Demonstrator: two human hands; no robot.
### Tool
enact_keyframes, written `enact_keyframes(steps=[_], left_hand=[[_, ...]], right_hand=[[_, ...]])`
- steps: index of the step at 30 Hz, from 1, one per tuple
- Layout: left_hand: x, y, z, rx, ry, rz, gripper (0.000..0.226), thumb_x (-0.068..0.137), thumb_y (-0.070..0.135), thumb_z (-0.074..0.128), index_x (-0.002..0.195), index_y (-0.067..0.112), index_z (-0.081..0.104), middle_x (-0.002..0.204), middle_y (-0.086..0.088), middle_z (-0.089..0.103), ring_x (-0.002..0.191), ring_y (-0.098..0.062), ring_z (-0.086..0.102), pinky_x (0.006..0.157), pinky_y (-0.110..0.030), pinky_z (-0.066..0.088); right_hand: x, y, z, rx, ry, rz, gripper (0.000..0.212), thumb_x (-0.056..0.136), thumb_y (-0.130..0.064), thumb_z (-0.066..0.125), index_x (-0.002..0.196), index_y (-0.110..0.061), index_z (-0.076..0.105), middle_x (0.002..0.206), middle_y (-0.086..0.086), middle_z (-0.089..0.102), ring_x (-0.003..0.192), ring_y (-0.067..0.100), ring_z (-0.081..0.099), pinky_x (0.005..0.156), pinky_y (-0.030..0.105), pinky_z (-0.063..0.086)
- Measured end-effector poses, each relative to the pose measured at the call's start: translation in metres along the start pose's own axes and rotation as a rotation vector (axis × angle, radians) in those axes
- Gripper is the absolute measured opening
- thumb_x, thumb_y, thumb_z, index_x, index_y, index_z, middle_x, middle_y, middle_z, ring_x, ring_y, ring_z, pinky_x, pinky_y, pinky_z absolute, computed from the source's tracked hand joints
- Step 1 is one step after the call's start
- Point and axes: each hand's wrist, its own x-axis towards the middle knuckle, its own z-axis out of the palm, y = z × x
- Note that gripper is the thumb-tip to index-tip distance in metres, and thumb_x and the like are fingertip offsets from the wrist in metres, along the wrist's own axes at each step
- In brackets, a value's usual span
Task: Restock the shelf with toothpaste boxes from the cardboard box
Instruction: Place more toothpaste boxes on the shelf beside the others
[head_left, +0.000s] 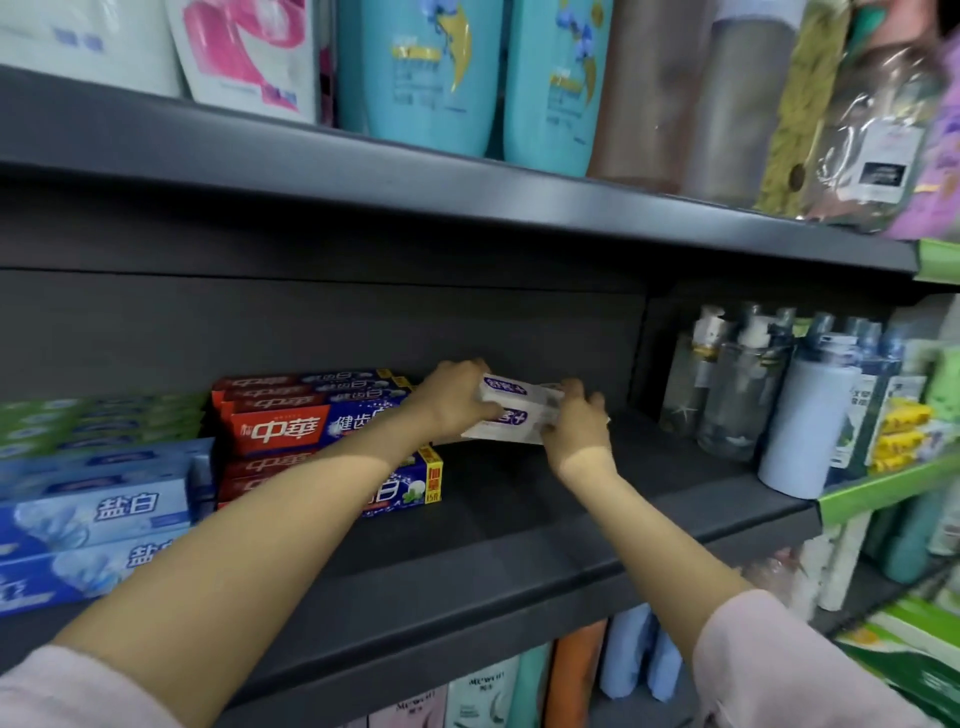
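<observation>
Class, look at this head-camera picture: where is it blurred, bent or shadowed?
Head view: wide-angle lens bows the dark shelf edge; the white toothpaste boxes in both hands are motion-smeared, print unreadable; the bottles at top right blur; deep shadow under the upper shelf; the red toothpaste boxes stay sharp.

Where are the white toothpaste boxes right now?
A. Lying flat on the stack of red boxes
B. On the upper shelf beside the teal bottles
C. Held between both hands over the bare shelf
C: the left hand and right hand grip the white toothpaste boxes from either end above the bare shelf, right of the red boxes.
</observation>
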Motion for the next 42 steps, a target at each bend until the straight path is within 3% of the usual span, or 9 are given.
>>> enact_keyframes(steps=[3,6,9,13,15,21,28,35,42], left_hand=[[-0.003,-0.004,-0.005,-0.053,0.027,-0.06,0.036,0.088,0.025,0.064,0.118,0.005,0.059,0.116,-0.01,0.062,0.109,-0.024,0.057,0.091,-0.031,0.047],[-0.002,-0.008,-0.005,-0.088,0.062,-0.133,0.04,0.089,0.029,0.062,0.12,0.004,0.058,0.118,-0.011,0.062,0.104,-0.02,0.057,0.087,-0.028,0.046],[0.001,-0.007,-0.002,-0.114,0.083,-0.179,0.039,0.092,0.03,0.058,0.118,0.001,0.058,0.116,-0.011,0.062,0.098,-0.021,0.059,0.079,-0.028,0.044],[0.016,-0.007,0.0,0.05,-0.009,-0.169,0.035,0.095,0.036,0.05,0.105,0.004,0.058,0.108,-0.013,0.061,0.097,-0.025,0.057,0.077,-0.03,0.042],[0.024,-0.012,0.0,0.225,-0.085,-0.189,0.04,0.094,0.047,0.047,0.1,0.009,0.058,0.111,-0.012,0.061,0.105,-0.027,0.055,0.088,-0.035,0.042],[0.034,-0.02,-0.002,0.572,-0.229,-0.181,0.044,0.094,0.047,0.047,0.122,0.013,0.054,0.126,-0.007,0.054,0.121,-0.027,0.045,0.101,-0.041,0.031],[0.054,-0.026,0.011,0.544,-0.357,-0.207,0.052,0.092,0.048,0.047,0.131,0.012,0.048,0.126,-0.006,0.056,0.11,-0.021,0.055,0.092,-0.033,0.044],[0.05,-0.022,-0.005,0.701,-0.427,-0.267,0.051,0.094,0.047,0.045,0.133,0.013,0.046,0.132,-0.005,0.051,0.121,-0.023,0.047,0.108,-0.038,0.032],[0.039,-0.029,0.001,0.788,-0.3,-0.205,0.049,0.09,0.051,0.047,0.125,0.017,0.053,0.121,-0.004,0.058,0.111,-0.022,0.054,0.098,-0.036,0.039]], right_hand=[[-0.004,0.004,0.001,0.223,-0.134,0.108,0.052,0.093,0.0,0.045,0.142,-0.009,0.031,0.132,0.014,0.049,0.117,0.028,0.051,0.093,0.028,0.041],[-0.009,-0.004,0.004,0.752,-0.318,0.271,0.054,0.1,-0.004,0.035,0.149,-0.022,0.021,0.117,0.002,0.056,0.094,0.014,0.056,0.091,0.025,0.045],[-0.009,-0.01,0.007,0.941,-0.372,0.28,0.069,0.096,0.009,0.036,0.152,-0.018,0.006,0.138,0.008,0.048,0.12,0.022,0.051,0.105,0.034,0.039],[0.002,-0.009,0.018,0.96,-0.288,0.272,0.064,0.095,0.011,0.034,0.151,-0.009,0.01,0.142,0.011,0.043,0.129,0.026,0.046,0.109,0.032,0.037],[0.012,0.0,0.025,0.965,-0.24,0.281,0.069,0.089,0.016,0.034,0.151,-0.009,0.017,0.14,0.012,0.047,0.128,0.026,0.047,0.11,0.036,0.037],[0.024,0.017,0.034,1.034,-0.223,0.305,0.054,0.09,0.018,0.032,0.14,-0.001,0.033,0.135,0.018,0.052,0.124,0.03,0.051,0.1,0.032,0.043],[0.044,0.018,0.05,0.91,-0.208,0.365,0.074,0.088,0.015,0.032,0.152,-0.016,0.011,0.141,0.011,0.046,0.127,0.026,0.047,0.109,0.038,0.039],[0.035,0.015,0.048,0.778,-0.301,0.298,0.064,0.092,0.01,0.033,0.15,-0.013,0.019,0.146,0.01,0.04,0.132,0.025,0.042,0.112,0.035,0.034],[0.021,0.004,0.046,0.65,-0.347,0.158,0.061,0.093,0.009,0.036,0.149,-0.01,0.024,0.147,0.011,0.037,0.134,0.023,0.04,0.111,0.031,0.034]])
